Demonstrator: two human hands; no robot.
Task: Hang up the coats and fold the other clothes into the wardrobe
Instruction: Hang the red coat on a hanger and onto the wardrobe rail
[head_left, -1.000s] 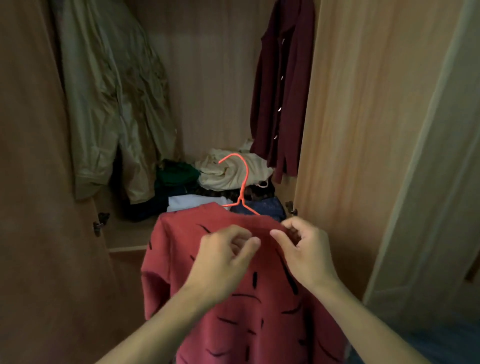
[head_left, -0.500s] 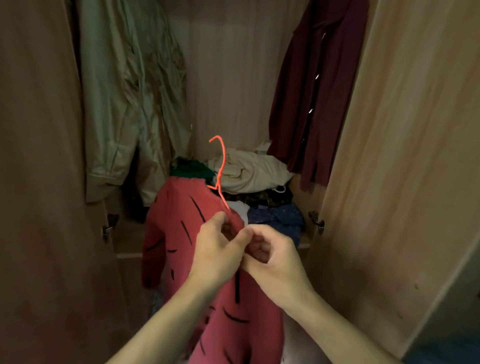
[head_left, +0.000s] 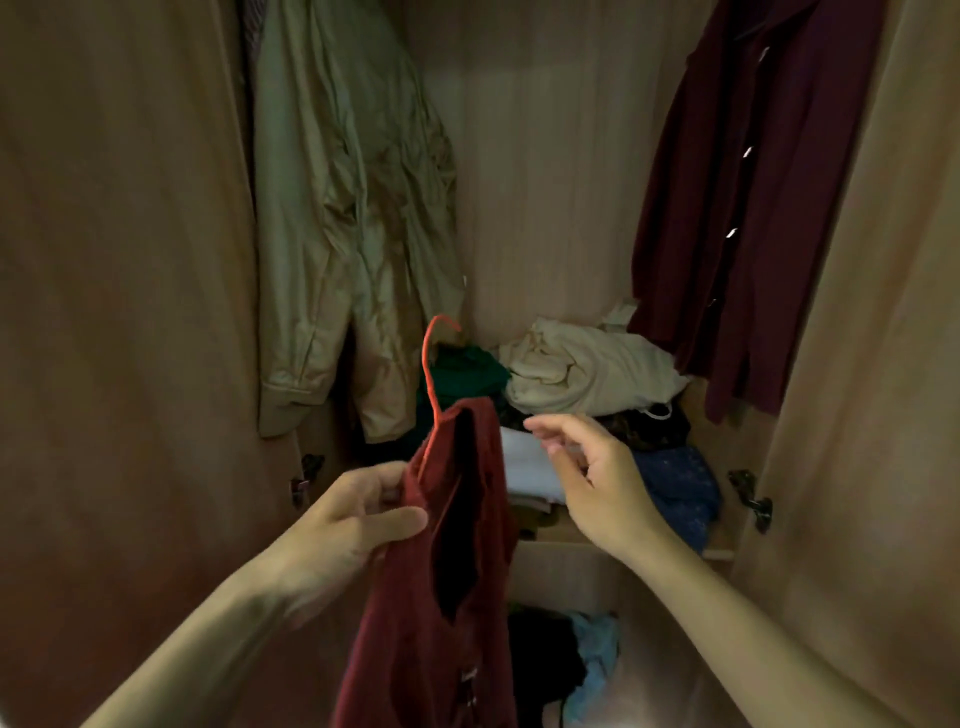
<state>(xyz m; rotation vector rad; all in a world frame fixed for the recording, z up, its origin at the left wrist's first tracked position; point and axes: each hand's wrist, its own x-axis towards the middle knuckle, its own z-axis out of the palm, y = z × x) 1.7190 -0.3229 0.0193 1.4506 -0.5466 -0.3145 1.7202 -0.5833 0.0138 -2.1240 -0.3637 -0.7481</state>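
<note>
Red garment on orange hanger now hangs edge-on to the camera, low centre in front of the open wardrobe. 0.5 s ago its front faced us with the black dash marks visible; now mostly a dark narrow fold shows, colour reads deeper maroon in the dim light.

Left hand: fingers and thumb curled round the garment's shoulder just below the hanger neck, pinching fabric. That hand alone carries it. Earlier both hands were bunched together at the collar.

Right hand: has let go, now apart from the garment to its right, fingers loosely bent, holding nothing.

Hanger: thin wire or plastic-coated rod, hook curves up and right, free in the air, well below where any rail would be. Hook sits lower left of where it was.

Materials:
- Red garment: soft knit-looking cloth, limp, drapes straight down out of frame.
- Khaki coat: hanging at left, thin crinkled shell fabric, cuffed sleeve at bottom.
- Maroon coat: hanging at right, matte heavy cloth, row of small pale buttons.
- Cream garment: crumpled on the shelf pile, beside a dark green piece; blue patterned cloth and a white folded item at the pile's front.
- Wardrobe: light wood-grain panels, metal hinges on both door edges. Lower compartment holds dark and light blue cloth, details unclear.
</note>
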